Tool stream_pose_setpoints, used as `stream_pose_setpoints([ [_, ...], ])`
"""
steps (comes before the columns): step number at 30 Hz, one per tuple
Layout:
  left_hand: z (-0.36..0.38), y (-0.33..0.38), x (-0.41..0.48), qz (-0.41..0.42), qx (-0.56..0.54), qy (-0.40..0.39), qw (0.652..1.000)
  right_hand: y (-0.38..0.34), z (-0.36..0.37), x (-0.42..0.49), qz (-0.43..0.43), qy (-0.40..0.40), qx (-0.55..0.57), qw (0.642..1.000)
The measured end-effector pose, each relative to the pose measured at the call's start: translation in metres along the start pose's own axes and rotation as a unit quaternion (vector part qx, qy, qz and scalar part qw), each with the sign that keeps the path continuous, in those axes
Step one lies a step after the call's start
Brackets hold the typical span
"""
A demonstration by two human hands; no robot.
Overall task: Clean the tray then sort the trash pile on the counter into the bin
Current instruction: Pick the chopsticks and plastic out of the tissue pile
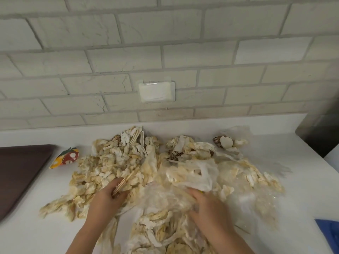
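In the head view, wooden sticks (123, 183) are pinched in the left hand (107, 197), over the trash pile (117, 162) spread across the counter (302, 171). The fingertips of the right hand (209, 204) are hidden under clear plastic film (165, 197), so its grip cannot be told. The tray (22, 171) is seen at left; no bin is seen. The sticks are best lifted straight out, with the film held down, so that napkins are not dragged along.

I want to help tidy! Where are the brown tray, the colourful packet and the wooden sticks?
dark brown flat tray (20, 173): head view, bare middle.
crumpled colourful paper packet (65, 158): head view, its middle.
thin wooden sticks (125, 181): head view, mid-length.
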State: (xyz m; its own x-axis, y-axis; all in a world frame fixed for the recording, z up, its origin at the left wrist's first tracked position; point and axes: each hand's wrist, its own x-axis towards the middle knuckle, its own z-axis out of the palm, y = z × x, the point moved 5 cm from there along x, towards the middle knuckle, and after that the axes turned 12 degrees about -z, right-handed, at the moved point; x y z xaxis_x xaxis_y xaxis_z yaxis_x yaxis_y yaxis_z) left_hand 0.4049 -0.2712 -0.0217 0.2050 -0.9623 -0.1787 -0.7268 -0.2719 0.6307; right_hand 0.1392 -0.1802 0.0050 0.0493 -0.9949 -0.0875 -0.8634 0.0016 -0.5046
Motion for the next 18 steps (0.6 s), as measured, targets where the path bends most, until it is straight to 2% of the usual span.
stream_pose_setpoints([
  [3, -0.004, 0.003, -0.006, 0.012, 0.01, 0.0, 1.0, 0.019, -0.018, 0.014, 0.035, 0.058, -0.028, 0.997],
  [5, -0.009, 0.004, -0.01, 0.01, 0.006, 0.008, 1.0, 0.031, -0.032, 0.027, 0.033, 0.09, -0.001, 0.995],
  [7, -0.014, 0.008, -0.015, 0.009, -0.006, 0.023, 1.0, 0.041, -0.047, 0.037, 0.033, 0.136, 0.121, 0.983],
  [9, -0.018, 0.012, -0.02, 0.012, -0.014, 0.037, 0.999, 0.042, -0.066, 0.042, 0.009, 0.194, 0.234, 0.953],
  [11, -0.021, 0.014, -0.023, 0.009, -0.033, 0.045, 0.998, 0.035, -0.083, 0.046, -0.024, 0.219, 0.298, 0.929],
  [13, -0.022, 0.018, -0.026, 0.007, -0.051, 0.045, 0.998, 0.025, -0.094, 0.052, -0.04, 0.175, 0.283, 0.942],
  [16, -0.022, 0.025, -0.032, 0.021, -0.05, 0.052, 0.997, 0.021, -0.094, 0.059, -0.038, 0.078, 0.187, 0.979],
  [18, -0.023, 0.028, -0.036, 0.034, -0.051, 0.054, 0.997, 0.026, -0.093, 0.058, -0.032, 0.083, 0.166, 0.982],
])
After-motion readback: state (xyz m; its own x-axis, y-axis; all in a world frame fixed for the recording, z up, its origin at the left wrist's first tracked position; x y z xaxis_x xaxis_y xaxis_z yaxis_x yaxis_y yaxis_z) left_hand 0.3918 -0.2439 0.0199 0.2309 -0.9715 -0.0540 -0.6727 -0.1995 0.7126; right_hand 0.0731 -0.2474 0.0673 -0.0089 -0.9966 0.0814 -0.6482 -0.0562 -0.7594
